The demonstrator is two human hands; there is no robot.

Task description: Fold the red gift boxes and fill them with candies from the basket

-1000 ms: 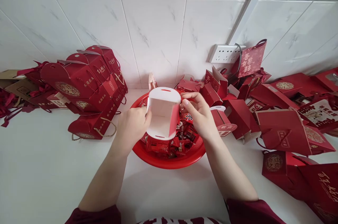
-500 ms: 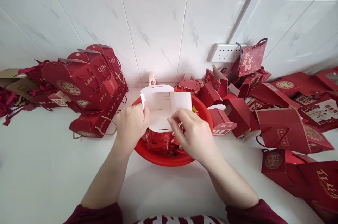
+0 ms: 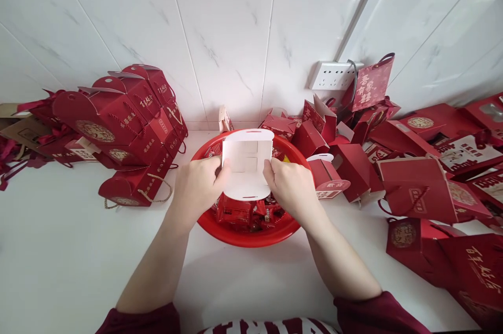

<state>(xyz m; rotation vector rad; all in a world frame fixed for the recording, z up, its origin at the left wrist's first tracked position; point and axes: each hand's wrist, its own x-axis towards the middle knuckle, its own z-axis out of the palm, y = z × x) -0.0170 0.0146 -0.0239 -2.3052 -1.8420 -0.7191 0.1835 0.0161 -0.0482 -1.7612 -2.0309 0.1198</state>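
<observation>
An open gift box (image 3: 244,163), white inside, is held over a red plastic basket (image 3: 251,239). My left hand (image 3: 198,184) pinches its left side wall, thumb at the inner edge. My right hand (image 3: 293,187) grips the opposite wall the same way. Both end flaps, each with a slot, stand out at the back and front of the box. Nothing shows inside it. Beneath, red-wrapped sweets (image 3: 234,212) fill the basket; the box and hands hide part of them.
Dark red gift boxes (image 3: 129,124) with rope handles are stacked on the left. More red boxes (image 3: 416,187) lie jumbled on the right, some tipped over. A power strip (image 3: 332,76) is against the tiled wall (image 3: 228,51). All stand on a white tabletop (image 3: 98,260).
My right hand has moved from the box's front right corner to its right wall. The right flap that stuck out sideways now stands up, and the box looks squared.
</observation>
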